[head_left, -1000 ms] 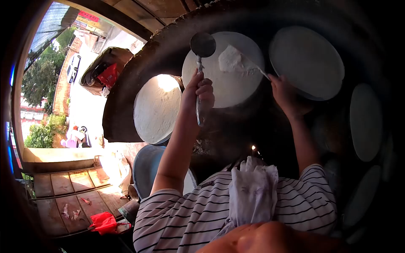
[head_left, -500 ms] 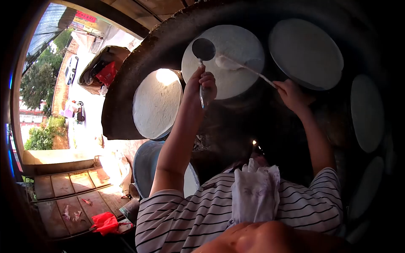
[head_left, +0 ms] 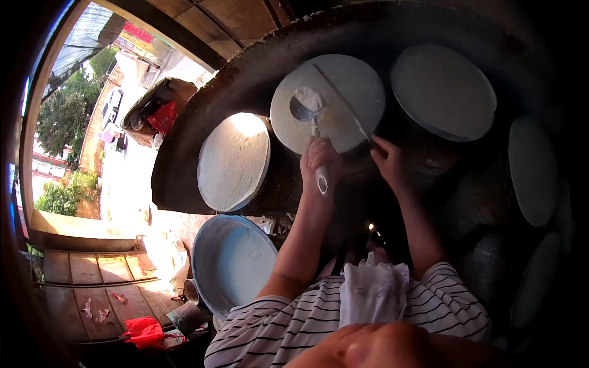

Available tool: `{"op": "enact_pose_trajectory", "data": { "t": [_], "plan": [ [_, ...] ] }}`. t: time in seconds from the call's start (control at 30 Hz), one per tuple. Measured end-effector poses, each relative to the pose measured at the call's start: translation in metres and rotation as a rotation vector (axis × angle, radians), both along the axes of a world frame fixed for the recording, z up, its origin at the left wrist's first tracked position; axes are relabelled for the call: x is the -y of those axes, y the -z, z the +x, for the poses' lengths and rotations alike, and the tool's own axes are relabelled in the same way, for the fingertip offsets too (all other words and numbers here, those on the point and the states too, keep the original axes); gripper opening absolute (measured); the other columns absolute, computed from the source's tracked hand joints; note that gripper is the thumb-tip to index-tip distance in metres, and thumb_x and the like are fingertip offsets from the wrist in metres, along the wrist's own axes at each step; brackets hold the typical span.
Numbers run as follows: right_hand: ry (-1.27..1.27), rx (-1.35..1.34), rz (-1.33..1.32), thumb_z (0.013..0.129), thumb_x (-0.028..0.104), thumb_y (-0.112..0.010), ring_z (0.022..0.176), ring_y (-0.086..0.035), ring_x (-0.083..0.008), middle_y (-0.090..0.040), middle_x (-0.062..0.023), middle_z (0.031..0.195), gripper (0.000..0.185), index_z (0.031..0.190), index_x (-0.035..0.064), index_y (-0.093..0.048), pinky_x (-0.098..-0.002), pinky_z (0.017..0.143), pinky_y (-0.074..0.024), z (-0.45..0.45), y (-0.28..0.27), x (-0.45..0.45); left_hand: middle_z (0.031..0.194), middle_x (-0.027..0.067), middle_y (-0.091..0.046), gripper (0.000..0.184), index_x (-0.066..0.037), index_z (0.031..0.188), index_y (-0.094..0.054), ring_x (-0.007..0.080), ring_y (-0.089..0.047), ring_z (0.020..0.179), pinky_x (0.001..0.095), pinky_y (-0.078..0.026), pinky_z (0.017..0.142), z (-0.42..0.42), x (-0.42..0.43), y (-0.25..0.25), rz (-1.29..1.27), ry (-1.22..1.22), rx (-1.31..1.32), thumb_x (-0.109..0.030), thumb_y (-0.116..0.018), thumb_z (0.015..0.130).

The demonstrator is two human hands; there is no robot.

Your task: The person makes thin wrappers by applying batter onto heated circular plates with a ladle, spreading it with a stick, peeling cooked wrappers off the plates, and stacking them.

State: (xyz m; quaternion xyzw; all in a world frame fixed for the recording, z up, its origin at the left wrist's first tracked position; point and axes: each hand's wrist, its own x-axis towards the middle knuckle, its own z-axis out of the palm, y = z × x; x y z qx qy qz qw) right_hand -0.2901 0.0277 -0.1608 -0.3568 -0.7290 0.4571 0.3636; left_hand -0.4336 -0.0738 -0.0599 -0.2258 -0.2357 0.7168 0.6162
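Over at lower left, a blue basin (head_left: 208,254) shows a whitish inside; how full, I can't tell. The left hand (head_left: 321,154) wraps its fingers round a ladle (head_left: 299,112), a white lump (head_left: 308,98) at its bowl, above the smooth pale round (head_left: 365,76) at upper centre. The right hand (head_left: 388,161) pinches a thin blade (head_left: 342,102) slanting across it. The upper-left red banner's (head_left: 138,32) writing is too small.
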Motion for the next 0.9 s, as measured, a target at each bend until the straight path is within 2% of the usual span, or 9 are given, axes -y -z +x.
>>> {"op": "enact_pose_trajectory", "data": {
  "t": [0.2,0.33,0.43,0.6,0.63,0.77,0.8,0.87,0.9],
  "plan": [
    [-0.223,0.478,0.19,0.083,0.01,-0.057,0.102,-0.06,-0.0288,-0.063,-0.0134,0.112,0.031,0.114,0.0041,-0.062,-0.0389,0.085,-0.0488,-0.041,-0.02,0.008,0.051,-0.0044,-0.033,0.035,-0.012,0.065,-0.035,0.0056,-0.038,0.037,0.022,-0.038,0.033,-0.026,0.111,-0.055,0.105,-0.227,-0.193,-0.022,-0.042,0.098],
    [-0.204,0.345,0.189,0.081,0.009,-0.059,0.1,-0.061,-0.0278,-0.064,-0.014,0.11,0.032,0.112,0.0037,-0.063,-0.0363,0.085,-0.0489,-0.049,0.002,-0.002,0.051,-0.0036,-0.032,0.037,-0.011,0.065,-0.036,0.0072,-0.037,0.038,0.0228,-0.037,0.036,-0.047,0.236,-0.053,-0.172,-0.391,-0.426,-0.028,-0.045,0.096],
    [-0.361,0.295,0.018,0.078,0.003,-0.061,0.098,-0.063,-0.0279,-0.065,-0.0162,0.107,0.034,0.112,0.0028,-0.063,-0.0343,0.084,-0.0494,0.0,-0.004,0.051,0.056,-0.0029,-0.035,0.033,-0.01,0.069,-0.039,0.0067,-0.037,0.041,0.0222,-0.034,0.037,-0.074,0.342,0.004,-0.536,-0.414,-0.495,-0.027,-0.049,0.095],
    [-0.215,0.331,0.255,0.076,0.004,-0.065,0.089,-0.063,-0.0292,-0.064,-0.0165,0.096,0.037,0.113,0.0088,-0.064,-0.0355,0.08,-0.0504,-0.002,0.0,0.11,0.057,-0.0012,-0.036,0.023,-0.01,0.076,-0.04,0.0109,-0.041,0.043,0.0251,-0.037,0.037,-0.105,0.397,0.147,-1.333,-0.382,-0.27,-0.022,-0.051,0.093],
    [-0.199,0.365,0.304,0.077,0.004,-0.065,0.088,-0.063,-0.0292,-0.064,-0.016,0.096,0.038,0.114,0.0106,-0.064,-0.0357,0.079,-0.0505,-0.01,-0.002,0.11,0.056,-0.0006,-0.035,0.023,-0.009,0.078,-0.042,0.0135,-0.047,0.045,0.0268,-0.039,0.037,-0.104,0.381,0.167,-1.603,-0.335,-0.373,-0.024,-0.051,0.092],
    [-0.182,0.325,0.32,0.079,0.004,-0.063,0.093,-0.062,-0.0288,-0.064,-0.0153,0.099,0.038,0.116,0.0097,-0.062,-0.0349,0.081,-0.0499,-0.016,-0.012,0.093,0.075,0.0106,-0.051,0.046,-0.008,0.123,-0.051,0.0305,-0.065,0.068,0.0382,-0.049,0.052,-0.081,0.335,0.119,-1.669,0.421,-1.599,-0.037,-0.056,0.087],
    [-0.181,0.262,0.293,0.08,0.004,-0.063,0.094,-0.062,-0.0279,-0.064,-0.0148,0.101,0.037,0.117,0.0089,-0.062,-0.0347,0.082,-0.0495,-0.024,-0.012,0.084,0.096,0.0162,-0.053,0.051,-0.011,0.129,-0.05,0.0337,-0.062,0.079,0.0411,-0.049,0.067,-0.097,0.322,0.126,-1.78,0.292,-2.14,-0.03,-0.06,0.084],
    [-0.199,0.205,0.206,0.081,0.004,-0.063,0.097,-0.062,-0.0261,-0.064,-0.0142,0.105,0.036,0.117,0.0078,-0.062,-0.0339,0.084,-0.0488,-0.043,-0.011,0.068,0.103,0.0141,-0.051,0.048,-0.011,0.122,-0.056,0.0334,-0.055,0.093,0.0417,-0.044,0.083,-0.121,0.278,0.094,-1.986,-0.294,-2.673,-0.021,-0.064,0.076],
    [-0.206,0.2,0.152,0.082,0.005,-0.063,0.099,-0.062,-0.0252,-0.064,-0.0141,0.107,0.035,0.117,0.0073,-0.061,-0.0334,0.085,-0.0484,-0.056,-0.014,0.062,0.102,0.0135,-0.051,0.05,-0.013,0.122,-0.056,0.0321,-0.053,0.094,0.0411,-0.043,0.085,-0.138,0.262,0.094,-1.997,-0.297,-2.771,-0.02,-0.066,0.074]
  ]
}}
